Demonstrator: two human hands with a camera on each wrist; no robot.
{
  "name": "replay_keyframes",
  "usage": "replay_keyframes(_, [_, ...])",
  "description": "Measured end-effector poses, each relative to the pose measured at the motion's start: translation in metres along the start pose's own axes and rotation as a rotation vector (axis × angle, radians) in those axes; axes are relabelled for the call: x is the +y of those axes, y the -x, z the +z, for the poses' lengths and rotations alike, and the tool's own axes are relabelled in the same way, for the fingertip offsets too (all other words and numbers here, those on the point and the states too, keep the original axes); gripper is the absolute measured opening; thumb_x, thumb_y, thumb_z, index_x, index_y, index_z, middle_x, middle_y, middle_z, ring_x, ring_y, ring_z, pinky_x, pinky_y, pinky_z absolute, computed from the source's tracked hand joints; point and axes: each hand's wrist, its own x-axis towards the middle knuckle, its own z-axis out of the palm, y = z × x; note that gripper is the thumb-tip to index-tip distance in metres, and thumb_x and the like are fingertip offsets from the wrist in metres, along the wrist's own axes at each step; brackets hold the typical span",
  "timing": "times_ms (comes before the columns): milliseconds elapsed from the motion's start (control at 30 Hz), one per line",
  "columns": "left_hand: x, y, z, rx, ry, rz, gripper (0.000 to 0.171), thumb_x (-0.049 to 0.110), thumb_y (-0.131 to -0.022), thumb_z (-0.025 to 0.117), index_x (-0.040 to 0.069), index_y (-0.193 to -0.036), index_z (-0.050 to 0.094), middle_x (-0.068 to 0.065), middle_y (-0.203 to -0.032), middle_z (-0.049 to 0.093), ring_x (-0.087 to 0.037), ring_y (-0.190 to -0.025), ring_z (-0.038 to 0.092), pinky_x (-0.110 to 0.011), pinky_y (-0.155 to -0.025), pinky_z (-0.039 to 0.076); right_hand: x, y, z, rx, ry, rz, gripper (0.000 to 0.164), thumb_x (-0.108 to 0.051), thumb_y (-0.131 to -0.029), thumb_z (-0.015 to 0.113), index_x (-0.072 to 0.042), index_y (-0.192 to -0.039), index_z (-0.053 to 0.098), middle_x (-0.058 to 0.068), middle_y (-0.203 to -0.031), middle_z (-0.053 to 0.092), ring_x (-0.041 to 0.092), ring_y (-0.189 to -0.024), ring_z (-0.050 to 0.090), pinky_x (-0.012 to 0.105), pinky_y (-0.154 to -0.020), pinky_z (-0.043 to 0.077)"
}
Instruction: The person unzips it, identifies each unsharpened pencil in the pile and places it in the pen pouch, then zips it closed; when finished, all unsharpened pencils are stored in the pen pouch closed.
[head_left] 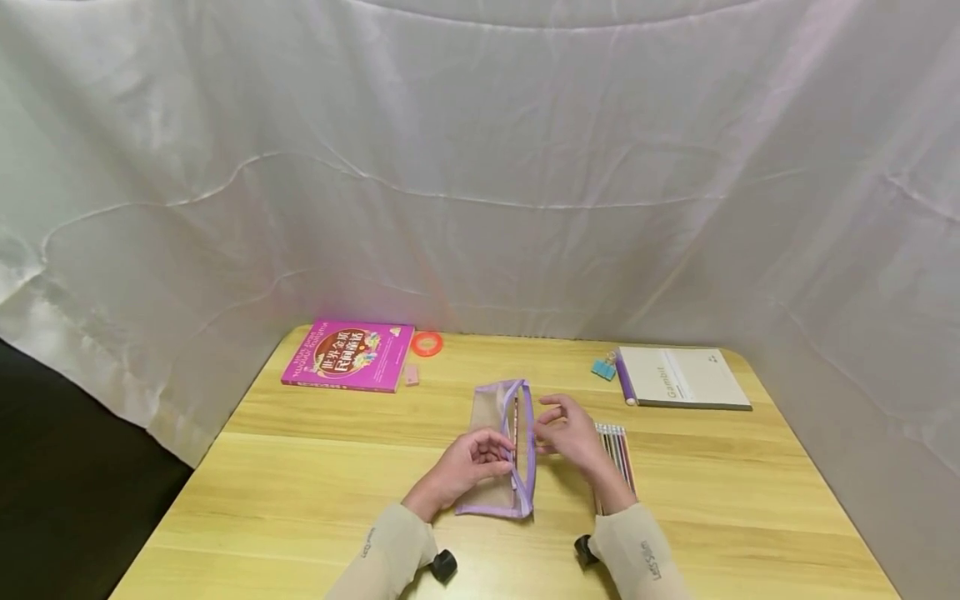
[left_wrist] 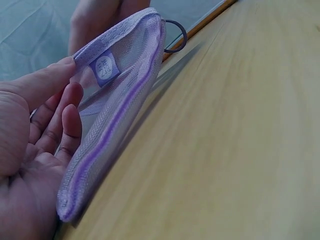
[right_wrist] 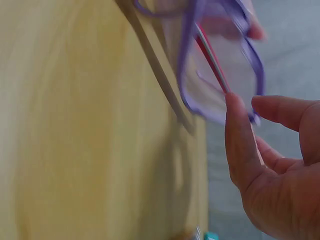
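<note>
A see-through mesh pencil case (head_left: pixel 487 492) with purple trim stands open at the middle of the table. My left hand (head_left: pixel 474 462) pinches its rim between thumb and fingers; a small label (left_wrist: pixel 104 67) shows beside the thumb in the left wrist view. Inside the mouth lies one pencil (right_wrist: pixel 211 57), red and silver in the right wrist view. At the right side of the opening is my right hand (head_left: pixel 567 431), its fingers spread apart. One fingertip meets the pencil's end, and the thumb is by the purple rim. Several pencils (head_left: pixel 618 454) lie side by side, partly behind my right wrist.
A pink book (head_left: pixel 375 367), an orange ring-shaped item (head_left: pixel 427 343) and a pink eraser (head_left: pixel 411 375) lie back left. Back right are a blue binder clip (head_left: pixel 603 369), a purple pen-like stick (head_left: pixel 625 379) and a notebook (head_left: pixel 693 379). Pale curtains (head_left: pixel 525 208) surround the table.
</note>
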Motion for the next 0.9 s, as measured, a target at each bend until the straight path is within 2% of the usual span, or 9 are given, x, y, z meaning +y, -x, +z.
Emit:
replay_keyframes(167, [-0.001, -0.003, 0.003, 0.01, 0.003, 0.006, 0.033, 0.007, -0.091, 0.076, -0.003, -0.121, 0.065, -0.014, -0.111, 0.07, -0.011, -0.096, 0.066, -0.025, -0.087, 0.057, 0.003, 0.01, -0.052, 0.044, 0.025, -0.001, 0.054, -0.001, -0.095, 0.068, 0.003, -0.145, 0.048, 0.016, -0.111, 0.059, 0.028, -0.089, 0.071, 0.039, -0.076, 0.064])
replay_keyframes(300, [0.001, -0.004, 0.003, 0.029, -0.017, 0.006, 0.03, 0.006, -0.091, 0.076, -0.005, -0.117, 0.065, -0.01, -0.107, 0.07, -0.01, -0.094, 0.066, -0.024, -0.086, 0.057, 0.017, 0.018, -0.096, 0.097, 0.089, 0.018, 0.053, -0.003, -0.096, 0.065, 0.006, -0.145, 0.046, 0.014, -0.109, 0.058, 0.021, -0.083, 0.07, 0.037, -0.074, 0.064])
replay_keyframes(433, [0.007, -0.005, 0.003, 0.043, -0.057, 0.021, 0.026, 0.005, -0.091, 0.075, -0.006, -0.111, 0.064, -0.005, -0.102, 0.068, -0.01, -0.091, 0.064, -0.023, -0.084, 0.055, 0.031, 0.026, -0.125, 0.103, 0.155, 0.067, 0.052, -0.003, -0.098, 0.064, 0.009, -0.145, 0.044, 0.016, -0.106, 0.061, 0.021, -0.08, 0.07, 0.037, -0.071, 0.064])
replay_keyframes(567, [0.015, -0.006, 0.001, 0.042, -0.079, 0.029, 0.025, 0.005, -0.091, 0.076, -0.005, -0.11, 0.064, -0.002, -0.101, 0.066, -0.01, -0.091, 0.063, -0.022, -0.084, 0.055, 0.042, 0.032, -0.136, 0.08, 0.197, 0.105, 0.049, 0.0, -0.097, 0.064, 0.011, -0.14, 0.046, 0.017, -0.1, 0.065, 0.022, -0.077, 0.068, 0.037, -0.066, 0.062])
replay_keyframes(733, [0.024, -0.007, 0.0, 0.021, -0.08, 0.054, 0.024, 0.005, -0.092, 0.074, -0.006, -0.11, 0.063, -0.002, -0.1, 0.065, -0.011, -0.091, 0.063, -0.022, -0.083, 0.056, 0.047, 0.037, -0.135, 0.062, 0.21, 0.131, 0.047, 0.001, -0.092, 0.066, 0.011, -0.135, 0.05, 0.011, -0.091, 0.065, 0.021, -0.072, 0.065, 0.034, -0.063, 0.06])
replay_keyframes(900, [0.03, -0.007, 0.0, -0.003, -0.047, 0.075, 0.024, 0.005, -0.093, 0.073, -0.007, -0.109, 0.061, 0.0, -0.1, 0.065, -0.009, -0.09, 0.063, -0.021, -0.083, 0.055, 0.049, 0.036, -0.133, 0.061, 0.218, 0.119, 0.045, 0.002, -0.092, 0.068, 0.011, -0.133, 0.052, 0.014, -0.094, 0.067, 0.02, -0.071, 0.066, 0.033, -0.062, 0.06])
